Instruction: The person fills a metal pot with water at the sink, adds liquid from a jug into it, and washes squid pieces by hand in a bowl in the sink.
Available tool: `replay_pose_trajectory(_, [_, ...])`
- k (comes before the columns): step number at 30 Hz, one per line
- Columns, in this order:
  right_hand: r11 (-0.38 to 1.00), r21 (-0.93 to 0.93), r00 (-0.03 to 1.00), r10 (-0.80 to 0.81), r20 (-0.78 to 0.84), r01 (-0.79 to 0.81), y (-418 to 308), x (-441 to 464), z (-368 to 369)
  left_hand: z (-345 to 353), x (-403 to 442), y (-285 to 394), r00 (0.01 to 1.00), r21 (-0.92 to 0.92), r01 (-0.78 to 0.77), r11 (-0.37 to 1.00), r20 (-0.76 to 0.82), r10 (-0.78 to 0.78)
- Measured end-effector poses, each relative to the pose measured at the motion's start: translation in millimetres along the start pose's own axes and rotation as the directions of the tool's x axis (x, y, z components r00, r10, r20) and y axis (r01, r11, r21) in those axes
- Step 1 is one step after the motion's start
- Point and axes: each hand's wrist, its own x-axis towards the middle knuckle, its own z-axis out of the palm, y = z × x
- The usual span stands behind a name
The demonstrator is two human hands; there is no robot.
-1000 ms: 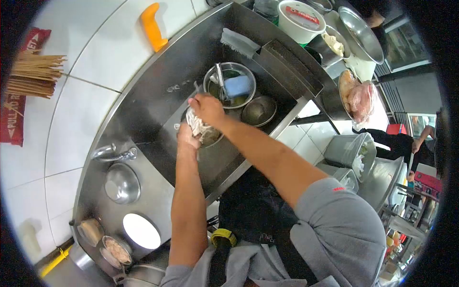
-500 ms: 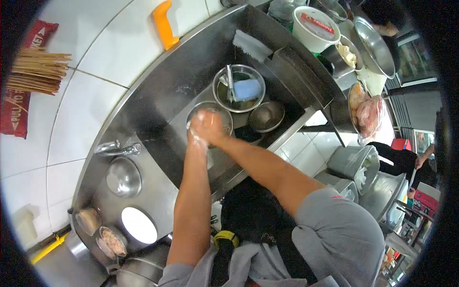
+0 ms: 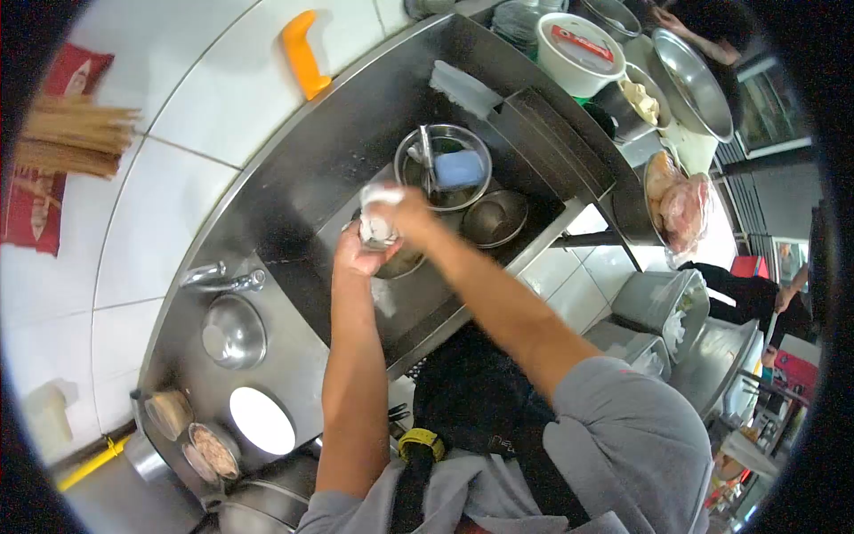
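1. Stainless-steel sink [image 3: 347, 133], head view; white tiles [image 3: 213, 80] alongside.
2. Left hand [image 3: 363, 256] and right hand [image 3: 407, 218] close together, clamped on white mass [image 3: 380, 230]; motion-blurred, material unclear.
3. Mass held over metal bowl [image 3: 407, 265].
4. Adjacent: steel bowl [image 3: 488, 171] containing whisk [image 3: 426, 151], blue block [image 3: 460, 169].

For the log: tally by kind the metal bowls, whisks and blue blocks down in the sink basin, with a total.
Metal bowls: 3
Whisk: 1
Blue block: 1
Total: 5
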Motion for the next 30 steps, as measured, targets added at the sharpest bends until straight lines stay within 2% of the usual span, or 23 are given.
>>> replay_pose_trajectory(1, [0.959,-0.279,0.958,-0.132,-0.255,0.058,-12,-28,36,-16,31,-6,0.973,0.085,-0.208,0.975,0.119,0.197])
replay_pose_trajectory(2, [0.902,-0.221,0.851,-0.425,-0.308,0.371,21,-34,63,-27,53,-7,0.936,0.02,-0.21,0.978,0.294,0.195])
replay_pose_trajectory(6, [0.826,-0.523,0.864,-0.407,-0.296,0.21,35,5,56,-67,98,-4,0.531,-0.24,-0.096,0.966,0.808,0.254])
replay_pose_trajectory(7, [0.792,-0.579,0.83,-0.448,-0.333,0.195,44,28,45,-18,46,-10,0.946,-0.034,-0.304,0.952,0.106,0.306])
replay_pose_trajectory(8, [0.734,-0.673,0.87,-0.388,-0.306,0.09,25,38,27,-12,37,-4,0.952,0.013,-0.29,0.957,0.105,0.287])
replay_pose_trajectory(9, [0.734,-0.661,0.85,-0.44,-0.291,0.154,27,48,11,-13,30,-3,0.959,0.054,-0.271,0.961,0.094,0.266])
replay_pose_trajectory(10, [0.914,-0.351,0.897,-0.318,-0.307,0.204,41,62,-13,-42,31,2,0.938,-0.071,-0.05,0.996,0.339,0.071])
replay_pose_trajectory(11, [0.989,0.053,0.96,-0.122,-0.253,0.139,41,76,-34,-84,42,17,0.808,-0.129,0.188,0.974,0.584,-0.078])
replay_pose_trajectory(13, [0.955,0.211,0.914,-0.115,-0.389,0.21,45,76,-46,-83,32,24,0.764,-0.115,0.263,0.958,0.631,-0.134])
replay_pose_trajectory(14, [0.987,0.162,0.943,0.048,-0.33,0.006,23,51,-23,-38,-5,9,0.898,-0.087,0.108,0.99,0.436,-0.06])
replay_pose_trajectory(15, [0.984,-0.117,0.906,-0.172,-0.388,0.137,66,55,-1,-5,-23,-2,0.973,-0.021,-0.04,0.999,0.227,0.044])
replay_pose_trajectory(16, [0.952,-0.23,0.851,-0.286,-0.441,0.201,34,12,35,-10,7,-9,0.991,-0.023,-0.121,0.992,0.06,0.122])
replay_pose_trajectory(17, [0.932,-0.188,0.85,-0.361,-0.383,0.311,17,-11,64,-36,37,-17,0.96,0.025,-0.227,0.974,0.176,0.219])
replay_pose_trajectory(19, [0.875,-0.424,0.878,-0.376,-0.295,0.233,7,-48,79,-96,94,-39,0.84,-0.049,-0.385,0.922,0.395,0.372])
replay_pose_trajectory(21, [0.748,-0.616,0.895,-0.42,-0.152,0.247,16,-43,76,-102,113,-22,0.677,-0.236,-0.055,0.97,0.706,0.21])
replay_pose_trajectory(22, [0.615,-0.766,0.81,-0.538,-0.231,0.19,65,4,61,-95,107,-21,0.731,-0.208,-0.046,0.977,0.66,0.175])
replay_pose_trajectory(23, [0.65,-0.757,0.884,-0.389,-0.26,0.064,50,23,40,-88,100,-20,0.78,-0.181,-0.033,0.983,0.61,0.139])
replay_pose_trajectory(24, [0.667,-0.743,0.927,-0.236,-0.29,-0.063,34,35,15,-55,71,-20,0.93,-0.03,-0.165,0.986,0.33,0.165])
replay_pose_trajectory(25, [0.698,-0.71,0.936,-0.306,-0.173,0.097,38,43,-2,-33,50,-18,0.972,0.158,-0.236,0.959,0.021,0.235])
replay_pose_trajectory(27, [0.93,-0.343,0.953,-0.215,-0.212,0.134,35,49,-11,-29,28,-16,0.96,0.004,-0.266,0.964,0.095,0.264])
replay_pose_trajectory(28, [0.999,0.023,0.986,-0.029,-0.165,0.034,15,38,-10,-24,6,-11,0.959,-0.042,-0.233,0.972,0.157,0.236])
replay_pose_trajectory(29, [0.918,0.381,0.989,0.138,-0.058,-0.106,-4,24,-7,-18,-13,-8,0.954,-0.08,-0.193,0.978,0.216,0.206])
replay_pose_trajectory(30, [0.995,0.003,0.992,0.095,-0.083,-0.095,33,41,2,-8,-21,-10,0.979,-0.122,-0.085,0.989,0.175,0.105])
